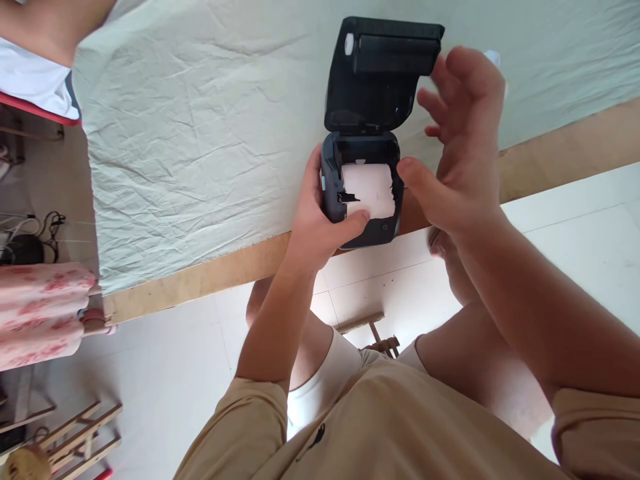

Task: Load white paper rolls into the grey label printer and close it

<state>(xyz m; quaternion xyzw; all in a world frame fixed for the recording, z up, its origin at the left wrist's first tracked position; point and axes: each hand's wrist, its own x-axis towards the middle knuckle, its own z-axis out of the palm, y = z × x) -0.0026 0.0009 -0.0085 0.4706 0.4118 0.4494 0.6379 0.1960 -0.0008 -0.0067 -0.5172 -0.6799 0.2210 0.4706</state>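
Note:
A small dark portable printer (327, 148) is held near the front edge of the table, its hinged lid (373, 100) swung up and back. Inside its bay sits a white paper roll (367, 183) with a ragged, torn edge. My left hand (320, 223) grips the printer's left side, and its thumb lies on the paper. To the right, my right hand (467, 133) is open with fingers spread and curved. Its fingertips are close to the lid's corner and its thumb is beside the bay; whether they touch cannot be made out.
A pale green cloth (200, 133) covers the table, leaving a wooden edge (200, 280) bare. Another person's arm (45, 27) rests at the upper left. Something white (493, 57) is partly hidden behind my right hand. Wooden stools (80, 437) stand at lower left.

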